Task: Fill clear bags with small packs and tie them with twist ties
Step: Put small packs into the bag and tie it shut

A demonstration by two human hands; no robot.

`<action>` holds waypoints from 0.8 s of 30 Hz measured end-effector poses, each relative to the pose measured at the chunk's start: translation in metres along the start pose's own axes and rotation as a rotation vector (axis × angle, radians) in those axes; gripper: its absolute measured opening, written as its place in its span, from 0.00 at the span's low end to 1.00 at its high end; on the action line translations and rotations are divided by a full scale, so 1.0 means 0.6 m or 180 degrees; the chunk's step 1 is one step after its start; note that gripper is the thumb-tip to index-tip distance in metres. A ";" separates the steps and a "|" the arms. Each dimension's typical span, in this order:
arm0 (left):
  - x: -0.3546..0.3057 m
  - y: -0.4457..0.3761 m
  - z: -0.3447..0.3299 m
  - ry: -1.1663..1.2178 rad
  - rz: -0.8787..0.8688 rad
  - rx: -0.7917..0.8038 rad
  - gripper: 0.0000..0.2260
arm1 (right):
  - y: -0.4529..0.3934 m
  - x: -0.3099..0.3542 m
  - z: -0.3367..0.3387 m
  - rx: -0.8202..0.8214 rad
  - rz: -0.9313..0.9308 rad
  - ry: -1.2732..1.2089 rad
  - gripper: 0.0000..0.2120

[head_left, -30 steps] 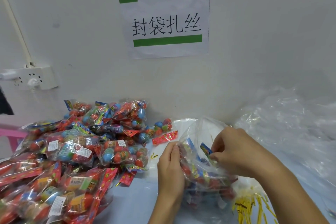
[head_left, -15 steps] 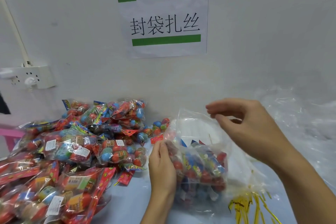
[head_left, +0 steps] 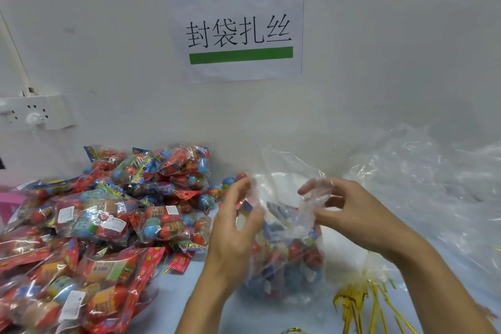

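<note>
Sign [head_left: 238, 27] reads 封袋扎丝; left hand [head_left: 233, 236], right hand [head_left: 349, 214] pinching clear bag [head_left: 284, 225] mouth.

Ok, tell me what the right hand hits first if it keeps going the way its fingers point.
The right hand points leftward, pinching the clear bag at its mouth. Past the plastic it would likely meet the left hand opposite, though depth is hard to judge.

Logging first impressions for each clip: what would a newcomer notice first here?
Both hands, left hand and right hand, pinch the mouth of a clear bag of colourful packs at centre. A big heap of packs fills the left, and gold twist ties lie bottom right.
</note>
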State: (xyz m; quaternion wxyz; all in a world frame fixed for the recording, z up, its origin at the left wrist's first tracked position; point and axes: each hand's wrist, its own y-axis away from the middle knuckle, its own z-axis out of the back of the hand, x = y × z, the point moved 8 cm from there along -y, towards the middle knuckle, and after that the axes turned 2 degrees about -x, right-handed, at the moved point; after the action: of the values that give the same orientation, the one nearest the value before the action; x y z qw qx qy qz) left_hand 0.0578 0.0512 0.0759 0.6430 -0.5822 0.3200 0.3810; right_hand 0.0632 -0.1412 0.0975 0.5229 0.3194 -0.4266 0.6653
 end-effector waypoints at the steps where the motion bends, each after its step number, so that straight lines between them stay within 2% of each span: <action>1: -0.004 0.000 -0.003 -0.0029 0.0047 0.0176 0.31 | -0.001 0.000 -0.005 0.0006 0.0014 -0.0157 0.11; 3: -0.013 -0.005 -0.008 -0.0238 0.0198 0.0361 0.37 | -0.001 -0.005 -0.010 0.0074 -0.0001 -0.0386 0.11; 4: -0.018 -0.010 -0.008 -0.0513 0.0220 0.0360 0.33 | -0.001 -0.007 -0.010 0.0087 -0.0015 -0.0455 0.11; 7: -0.044 -0.041 0.006 -0.1232 0.0065 -0.0117 0.07 | -0.003 -0.007 0.000 -0.0048 0.0007 -0.0565 0.03; 8: -0.055 -0.052 0.014 -0.1187 0.0048 -0.0341 0.04 | -0.004 -0.007 0.007 -0.0171 0.0021 -0.0569 0.01; 12: -0.074 -0.077 0.028 -0.0725 -0.0085 -0.0931 0.15 | -0.010 -0.016 0.034 -0.0750 -0.0019 -0.0688 0.07; 15: -0.076 -0.069 0.021 -0.0614 -0.0173 -0.1079 0.15 | -0.010 -0.016 0.048 -0.1065 0.0063 -0.0895 0.05; 18: -0.070 -0.067 0.004 -0.0363 -0.0043 -0.0867 0.12 | -0.005 0.003 0.072 -0.1322 0.0370 -0.0887 0.09; 21: -0.083 -0.066 -0.007 -0.0252 -0.0035 -0.0615 0.12 | -0.003 0.036 0.059 -0.0790 0.0655 -0.0396 0.09; 24: -0.099 -0.067 -0.009 -0.0366 -0.0152 -0.0529 0.14 | -0.004 0.033 0.023 -0.0037 0.0380 0.0620 0.05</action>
State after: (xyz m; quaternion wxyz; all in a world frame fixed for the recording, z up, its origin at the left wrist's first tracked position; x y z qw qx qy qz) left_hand 0.0628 0.0377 0.1463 0.6188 -0.6182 0.2359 0.4235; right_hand 0.0604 -0.1452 0.1211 0.5232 0.2241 -0.3959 0.7206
